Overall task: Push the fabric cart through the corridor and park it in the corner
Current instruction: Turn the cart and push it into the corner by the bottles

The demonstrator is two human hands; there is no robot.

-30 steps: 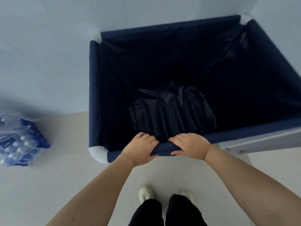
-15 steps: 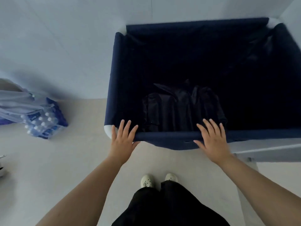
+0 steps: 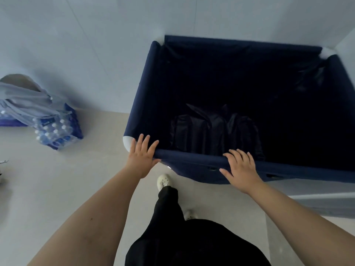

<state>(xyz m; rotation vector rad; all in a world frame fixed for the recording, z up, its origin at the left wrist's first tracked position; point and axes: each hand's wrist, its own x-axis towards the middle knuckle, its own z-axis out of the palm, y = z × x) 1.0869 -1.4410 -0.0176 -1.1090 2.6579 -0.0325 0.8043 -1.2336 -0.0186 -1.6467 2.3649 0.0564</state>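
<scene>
Both hands, the left hand (image 3: 141, 157) and right hand (image 3: 240, 168), rest open and flat on the near rim of the cart (image 3: 188, 158), fingers spread, likely nudging it snug into the wall corner just ahead of them.

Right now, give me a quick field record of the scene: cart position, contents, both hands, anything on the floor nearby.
cart: navy fabric cart, far rim against the white wall, right far corner in the wall corner
contents: dark folded fabric at the bottom
left hand: open, fingers spread, on the near rim by the white corner cap
right hand: open, flat on the near rim
floor, left: shrink-wrapped water bottle pack, grey bag resting on it
</scene>
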